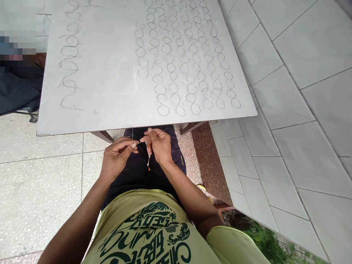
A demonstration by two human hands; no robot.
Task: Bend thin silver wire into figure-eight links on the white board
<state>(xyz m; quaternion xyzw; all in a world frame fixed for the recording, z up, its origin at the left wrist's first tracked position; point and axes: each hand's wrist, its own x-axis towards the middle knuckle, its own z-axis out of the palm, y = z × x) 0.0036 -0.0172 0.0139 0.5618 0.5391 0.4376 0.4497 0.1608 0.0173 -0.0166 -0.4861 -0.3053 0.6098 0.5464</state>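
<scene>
My left hand [117,156] and my right hand [158,145] meet just below the near edge of a pale grey board [110,73]. Both pinch a thin wire [132,135] that loops up between them. A small tool with a white and orange end [149,161] hangs from my right hand's fingers. On the board lie several columns of wire bent into chained loops [189,62], and one column of larger loops [68,62] at the left.
The board rests on a dark wooden frame [104,136] over a light tiled floor [302,110]. A dark bag or cloth [19,88] sits at the far left. Green plants [264,238] show at the bottom right.
</scene>
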